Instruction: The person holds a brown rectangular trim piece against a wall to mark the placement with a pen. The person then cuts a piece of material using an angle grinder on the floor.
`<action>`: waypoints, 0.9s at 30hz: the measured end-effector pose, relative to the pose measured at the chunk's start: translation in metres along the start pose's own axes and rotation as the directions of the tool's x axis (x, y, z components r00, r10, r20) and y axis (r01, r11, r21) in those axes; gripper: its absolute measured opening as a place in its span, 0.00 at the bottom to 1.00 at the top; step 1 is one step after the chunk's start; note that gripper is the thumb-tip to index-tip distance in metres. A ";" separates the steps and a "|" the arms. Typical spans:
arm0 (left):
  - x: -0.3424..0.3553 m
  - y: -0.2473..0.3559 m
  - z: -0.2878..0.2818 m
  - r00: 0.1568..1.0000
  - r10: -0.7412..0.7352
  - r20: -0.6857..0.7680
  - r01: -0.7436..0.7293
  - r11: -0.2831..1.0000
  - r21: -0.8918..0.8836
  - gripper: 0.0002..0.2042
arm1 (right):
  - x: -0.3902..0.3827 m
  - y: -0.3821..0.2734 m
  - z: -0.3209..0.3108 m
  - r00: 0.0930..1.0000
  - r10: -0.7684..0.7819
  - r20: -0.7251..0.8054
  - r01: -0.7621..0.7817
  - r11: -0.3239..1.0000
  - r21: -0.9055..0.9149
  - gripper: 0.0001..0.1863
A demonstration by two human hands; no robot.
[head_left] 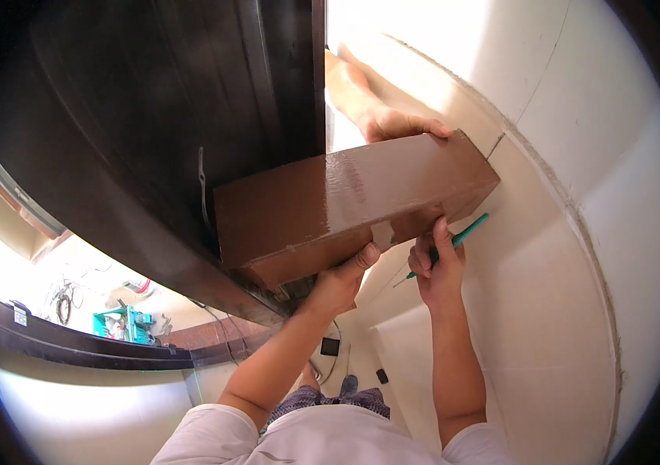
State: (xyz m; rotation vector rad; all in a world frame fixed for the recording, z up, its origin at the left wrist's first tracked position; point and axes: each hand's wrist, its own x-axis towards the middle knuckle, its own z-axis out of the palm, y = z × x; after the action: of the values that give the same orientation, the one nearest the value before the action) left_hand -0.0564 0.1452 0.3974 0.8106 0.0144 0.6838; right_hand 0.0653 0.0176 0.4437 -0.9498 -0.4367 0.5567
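A glossy brown box (345, 194) overlaps the edge of the dark door (167, 93), its near side gripped by the left hand (342, 280). Right of the door, the right hand (440, 263) curls around a green tool (473, 229), another person's hand (398, 124) touches the box, and pale floor (532, 279) meets a wall (586, 85).

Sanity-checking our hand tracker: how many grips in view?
3: left grip on the box's near side; right grip around the green tool; another person's grip at the box's far edge. More may be hidden behind the dark panel.
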 end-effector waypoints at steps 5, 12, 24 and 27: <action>-0.009 0.003 -0.007 0.980 -0.119 -0.159 0.129 0.990 0.049 0.31 | 0.005 0.006 0.002 0.998 0.001 -0.055 0.002 0.999 0.043 0.27; -0.031 0.011 -0.022 0.979 0.070 -0.193 -0.051 0.994 0.101 0.30 | 0.004 0.006 0.004 0.998 -0.019 -0.063 0.023 0.998 0.053 0.27; -0.032 0.029 0.000 0.949 0.301 -0.095 -0.308 0.950 -0.058 0.28 | 0.003 0.000 0.005 0.998 -0.019 -0.054 0.019 1.000 -0.002 0.30; -0.029 0.022 -0.002 0.954 0.285 -0.091 -0.292 0.954 -0.068 0.30 | 0.001 -0.002 -0.011 0.998 -0.062 0.002 0.061 0.992 -0.112 0.23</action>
State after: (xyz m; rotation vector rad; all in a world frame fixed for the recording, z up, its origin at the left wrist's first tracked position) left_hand -0.0918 0.1407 0.4038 0.7130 -0.0602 0.9881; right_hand 0.0729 0.0098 0.4395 -1.0409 -0.4983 0.4791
